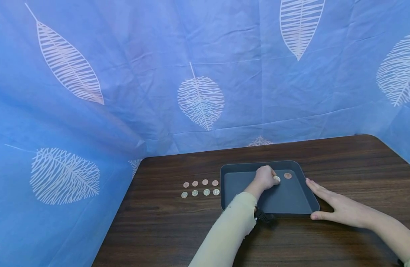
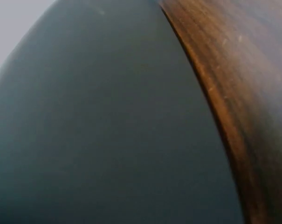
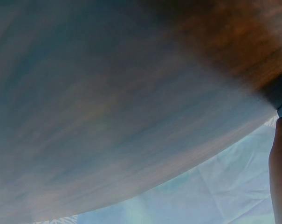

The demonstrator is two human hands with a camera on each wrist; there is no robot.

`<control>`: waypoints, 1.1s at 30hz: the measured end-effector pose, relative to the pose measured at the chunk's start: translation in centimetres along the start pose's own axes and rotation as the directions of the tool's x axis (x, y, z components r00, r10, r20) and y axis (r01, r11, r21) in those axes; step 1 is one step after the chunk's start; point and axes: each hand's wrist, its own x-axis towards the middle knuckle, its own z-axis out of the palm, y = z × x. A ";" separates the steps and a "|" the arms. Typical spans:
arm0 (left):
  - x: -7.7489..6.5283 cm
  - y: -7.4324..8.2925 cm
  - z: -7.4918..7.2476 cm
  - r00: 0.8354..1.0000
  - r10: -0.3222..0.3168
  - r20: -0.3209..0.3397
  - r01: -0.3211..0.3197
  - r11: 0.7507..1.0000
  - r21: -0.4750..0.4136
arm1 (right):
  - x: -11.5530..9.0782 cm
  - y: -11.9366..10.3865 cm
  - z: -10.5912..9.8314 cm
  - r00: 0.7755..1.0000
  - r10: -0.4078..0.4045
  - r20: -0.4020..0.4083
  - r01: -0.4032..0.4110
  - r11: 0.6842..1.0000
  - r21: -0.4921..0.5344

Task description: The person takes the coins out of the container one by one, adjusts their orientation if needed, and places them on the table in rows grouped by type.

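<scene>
My left hand (image 1: 265, 177) reaches into a dark grey rectangular tray (image 1: 231, 202), its fingers curled. At the fingertips it pinches a silvery coin (image 1: 276, 179) close over the tray floor. Just to the right, a copper-coloured coin (image 1: 287, 175) lies flat in the tray. My right hand (image 1: 341, 209) is spread at the tray's right side, index fingertip and thumb right at the rim. In the right wrist view only one finger (image 3: 281, 163) shows at the right edge. The left wrist view is filled mostly by the tray's dark surface (image 2: 108, 116).
Left of the tray, two rows of coins lie on the dark wooden table (image 1: 151, 222): copper-coloured coins (image 1: 205, 182) behind, silvery coins (image 1: 206, 192) in front. A blue cloth (image 1: 151, 92) with white leaf prints hangs behind the table and at its sides.
</scene>
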 end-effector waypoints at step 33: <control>-4.4 -4.9 -12.6 0.968 0.058 -0.243 -0.184 0.823 -0.537 | 0.0 0.0 0.3 1.000 -0.005 -0.001 0.005 1.000 0.014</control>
